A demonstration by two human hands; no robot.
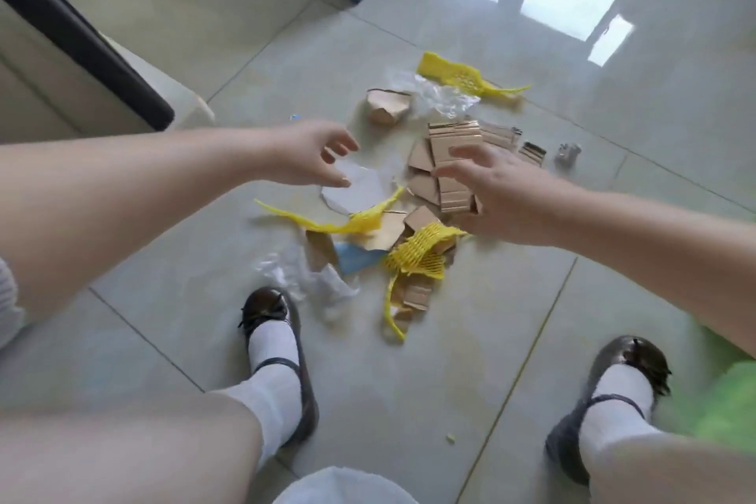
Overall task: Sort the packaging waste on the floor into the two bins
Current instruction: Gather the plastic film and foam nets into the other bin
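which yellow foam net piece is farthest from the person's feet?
The yellow net at the top of the pile, beside the clear plastic wrap. The other two lie lower: a flat strip and a bunched one near the shoes.

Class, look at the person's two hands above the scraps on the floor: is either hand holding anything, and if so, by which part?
Nothing is held. The left hand and the right hand both hover open, fingers spread, over the cardboard pieces.

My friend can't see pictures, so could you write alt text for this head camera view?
A person's left hand and right hand, both open and empty, reach down over a scatter of cardboard pieces, yellow foam netting and clear plastic wrap on a pale tiled floor. Their dark shoes and white socks stand just below the pile.
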